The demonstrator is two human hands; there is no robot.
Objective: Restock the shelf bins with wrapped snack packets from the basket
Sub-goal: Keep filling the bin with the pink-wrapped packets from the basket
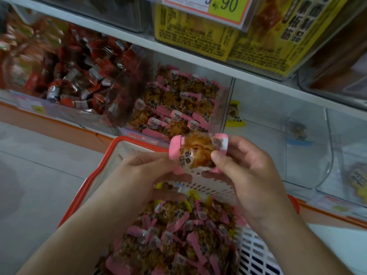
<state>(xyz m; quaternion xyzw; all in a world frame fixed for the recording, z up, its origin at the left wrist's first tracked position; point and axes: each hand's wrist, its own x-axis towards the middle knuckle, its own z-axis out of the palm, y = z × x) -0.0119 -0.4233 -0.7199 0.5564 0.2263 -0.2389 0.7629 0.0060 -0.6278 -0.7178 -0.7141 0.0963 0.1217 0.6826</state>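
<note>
Hands, left and right, apparently both pinch one pink-wrapped packet over the basket; next, drop it into the pink-packet bin.

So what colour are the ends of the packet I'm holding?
Pink ends on the packet, seen in the head view.

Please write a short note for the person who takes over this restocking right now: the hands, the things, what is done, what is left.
Left hand and right hand both pinch one pink-edged packet above the basket.
Basket holds many pink-edged packets and a few yellow ones.
Pink bin is already well filled.
Bin to its right holds only a yellow-edged packet.
Left: drop the held packet into the pink bin, then empty the basket.
</note>
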